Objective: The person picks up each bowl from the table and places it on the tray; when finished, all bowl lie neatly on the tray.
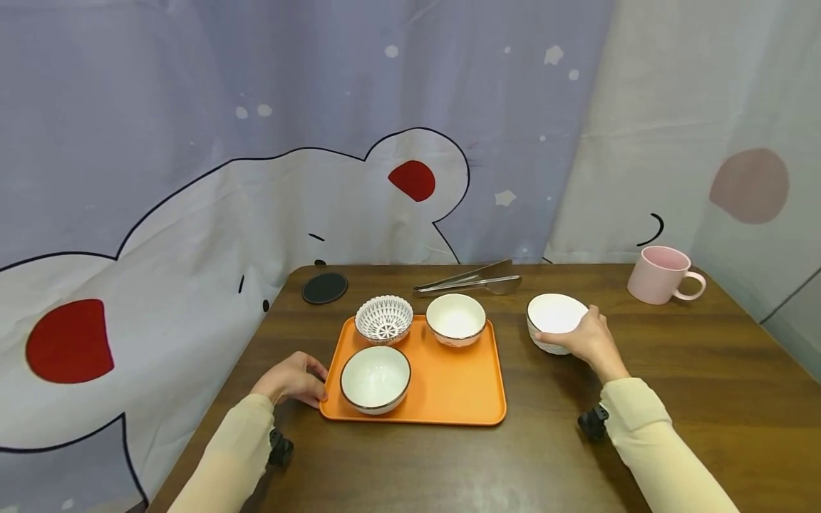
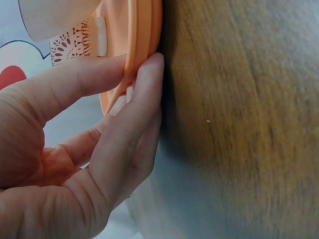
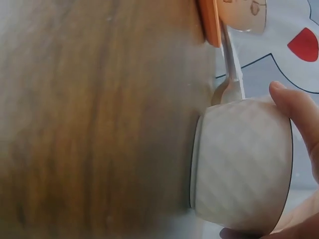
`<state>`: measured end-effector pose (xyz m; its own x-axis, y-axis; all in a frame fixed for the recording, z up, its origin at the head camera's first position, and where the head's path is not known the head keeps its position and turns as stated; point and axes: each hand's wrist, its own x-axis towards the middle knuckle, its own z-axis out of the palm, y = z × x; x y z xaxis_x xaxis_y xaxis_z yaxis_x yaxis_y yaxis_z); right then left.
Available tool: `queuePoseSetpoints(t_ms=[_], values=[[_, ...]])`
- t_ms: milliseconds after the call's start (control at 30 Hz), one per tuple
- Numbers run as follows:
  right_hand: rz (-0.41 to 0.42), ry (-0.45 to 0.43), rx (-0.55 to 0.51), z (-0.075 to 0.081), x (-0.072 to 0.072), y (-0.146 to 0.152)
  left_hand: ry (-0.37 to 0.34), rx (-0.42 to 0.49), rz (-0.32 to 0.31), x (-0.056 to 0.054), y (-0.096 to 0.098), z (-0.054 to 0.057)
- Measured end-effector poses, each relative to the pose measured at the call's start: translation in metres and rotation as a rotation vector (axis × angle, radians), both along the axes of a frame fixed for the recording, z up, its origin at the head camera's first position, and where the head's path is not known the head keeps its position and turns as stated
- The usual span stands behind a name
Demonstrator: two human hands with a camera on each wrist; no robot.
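My left hand [image 1: 293, 379] pinches the left rim of an orange tray [image 1: 455, 388]. In the left wrist view the thumb lies over the rim [image 2: 141, 35] and the fingers reach under its outer side. Three bowls stand on the tray: a patterned bowl [image 1: 383, 318] at the back left, a white bowl [image 1: 455, 315] at the back right, and a dark-rimmed bowl [image 1: 375, 377] at the front left. To the right of the tray, my right hand [image 1: 591, 338] grips another white bowl [image 1: 554, 313] by its side. That bowl has a quilted outer wall [image 3: 244, 164] and is upright, close over the table.
Metal tongs [image 1: 471, 280] lie behind the tray. At the back left is a dark round coaster [image 1: 325, 288]. A pink mug [image 1: 661, 274] stands at the back right of the wooden table [image 1: 410, 463]. A printed curtain [image 1: 308, 85] hangs along the far edge.
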<state>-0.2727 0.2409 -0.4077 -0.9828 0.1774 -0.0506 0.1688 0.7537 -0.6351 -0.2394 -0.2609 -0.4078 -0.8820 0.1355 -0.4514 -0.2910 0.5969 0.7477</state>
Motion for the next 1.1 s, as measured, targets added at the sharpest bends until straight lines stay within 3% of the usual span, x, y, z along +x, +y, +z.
queuePoseSetpoints(t_ms=[500,1100], values=[[-0.041,0.099,-0.033,-0.008,0.005,-0.001,0.001,0.002,-0.003,0.000,0.000,-0.001],[-0.016,0.190,-0.024,0.011,0.017,-0.001,-0.008,-0.003,-0.010,-0.001,0.001,0.000]])
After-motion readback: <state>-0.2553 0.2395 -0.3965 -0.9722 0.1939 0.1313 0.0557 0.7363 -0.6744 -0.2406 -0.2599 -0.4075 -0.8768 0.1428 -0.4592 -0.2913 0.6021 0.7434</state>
